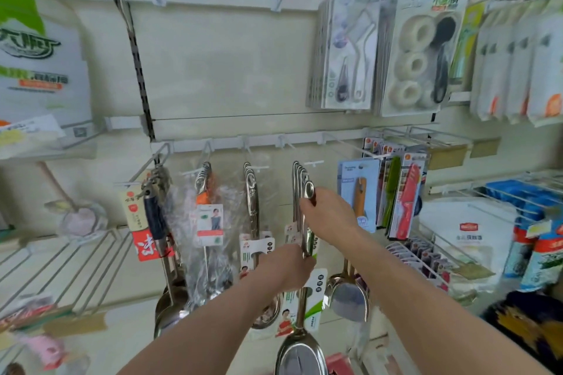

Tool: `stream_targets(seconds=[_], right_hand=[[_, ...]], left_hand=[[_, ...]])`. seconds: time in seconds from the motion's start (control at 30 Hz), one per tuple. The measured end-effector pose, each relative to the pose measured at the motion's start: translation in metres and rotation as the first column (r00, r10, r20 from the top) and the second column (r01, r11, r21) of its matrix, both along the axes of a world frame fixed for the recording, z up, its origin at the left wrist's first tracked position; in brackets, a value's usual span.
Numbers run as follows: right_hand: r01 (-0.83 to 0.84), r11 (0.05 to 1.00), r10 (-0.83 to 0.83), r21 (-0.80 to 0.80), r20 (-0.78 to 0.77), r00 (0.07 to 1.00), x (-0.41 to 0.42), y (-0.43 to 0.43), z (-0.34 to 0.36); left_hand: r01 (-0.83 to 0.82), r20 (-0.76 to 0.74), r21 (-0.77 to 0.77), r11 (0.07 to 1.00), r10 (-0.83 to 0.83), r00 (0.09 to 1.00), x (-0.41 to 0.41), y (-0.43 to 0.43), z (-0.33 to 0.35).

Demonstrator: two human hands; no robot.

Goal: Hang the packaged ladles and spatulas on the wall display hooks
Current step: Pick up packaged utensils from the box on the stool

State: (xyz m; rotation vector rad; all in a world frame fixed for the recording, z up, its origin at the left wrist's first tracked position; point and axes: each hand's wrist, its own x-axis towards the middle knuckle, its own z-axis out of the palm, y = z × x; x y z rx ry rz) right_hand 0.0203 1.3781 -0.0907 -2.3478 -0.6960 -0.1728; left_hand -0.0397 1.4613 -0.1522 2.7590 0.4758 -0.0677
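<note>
The right hand (330,216) pinches the top of the packaged spatula (300,350) at its hanging hole, just beside the hung spatulas (297,179) under the hook (313,163); the left hand (286,268) grips the handle lower down, fingers (307,266) curled round it

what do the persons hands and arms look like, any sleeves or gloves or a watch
Left hand and right hand are bare, without gloves. No sleeve is in view on either arm, and no watch or bracelet shows at the wrists.

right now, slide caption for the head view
Left hand and right hand hold a packaged steel spatula at a wall hook
</note>
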Motion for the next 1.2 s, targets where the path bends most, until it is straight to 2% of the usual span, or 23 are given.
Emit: stream_targets(seconds=[0.4, 0.57, 0.87, 1.0, 1.2], right_hand=[[-0.039, 0.999, 0.040, -0.030, 0.005, 0.999, 0.031, 0.010, 0.011], [-0.054, 0.998, 0.056, -0.041, 0.046, 0.997, 0.035, 0.014, 0.011], [0.014, 0.996, 0.004, -0.089, 0.198, 0.980, 0.042, 0.028, 0.005], [-0.005, 0.996, 0.022, -0.093, 0.189, 0.982, 0.045, 0.033, -0.001], [-0.010, 0.999, 0.013, -0.032, 0.087, 0.996, 0.052, 0.041, 0.000]], left_hand=[[-0.036, 0.057, 0.012, 0.999, 0.035, 0.998, 0.031, 0.000, 0.003], [-0.059, 0.077, 0.014, 0.998, 0.058, 0.995, 0.036, 0.005, 0.001], [-0.124, 0.086, -0.050, 0.991, 0.128, 0.988, 0.048, 0.008, 0.004], [-0.127, 0.081, -0.033, 0.991, 0.129, 0.988, 0.047, 0.010, 0.001], [-0.142, 0.100, 0.032, 0.989, 0.138, 0.985, 0.041, 0.015, -0.001]])
